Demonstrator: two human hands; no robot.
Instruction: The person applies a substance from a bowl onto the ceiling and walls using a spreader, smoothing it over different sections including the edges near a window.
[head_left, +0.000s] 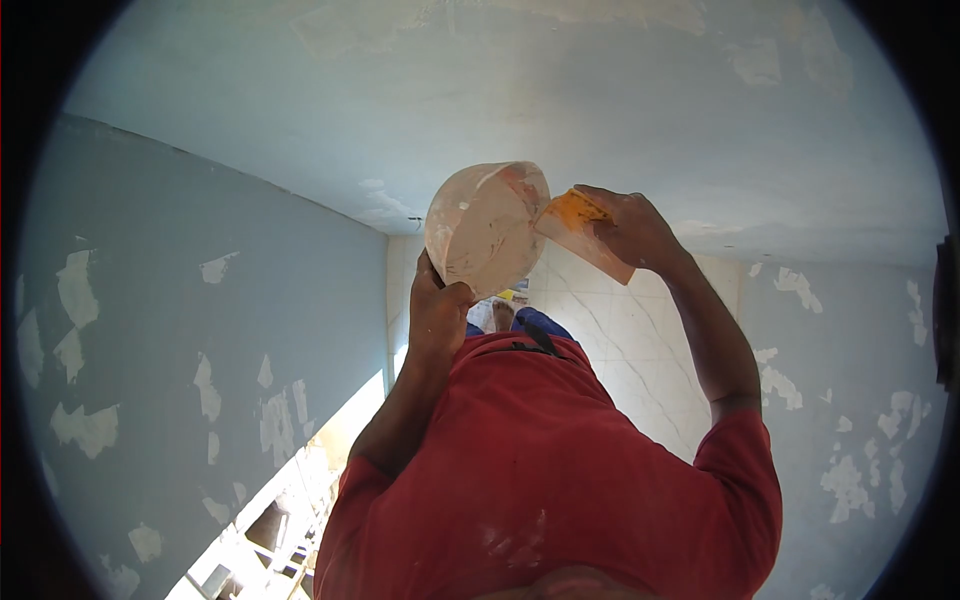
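- We saw the bowl [455,215] held up before the red shirt [560,450], over the floor, its mouth tipped toward the right; we judged that this tilt gave the blade easy access and a view inside.
- Pale paste [492,235] coated the bowl's inside and ran up to its rim, and it looked thick enough to us to cling there despite the slant.
- We found the left hand [437,310] gripping the bowl at its lower left edge, thumb near the rim and other fingers partly hidden behind; that hold probably bore the weight and left the mouth free.
- The scraper [592,248] stood at the bowl's right rim, one corner close to it; we could not tell whether they touched.
- We saw the right hand [635,232] closed round the scraper at its orange strip, presumably so that the long edge stayed out of the fingers' way.
- Below, we made out a foot [503,316] and the tiled floor [620,345].
- Farther out, we noted pale patches on the left wall [160,300] and right wall [850,330], and the front wall [560,100] beyond the bowl.
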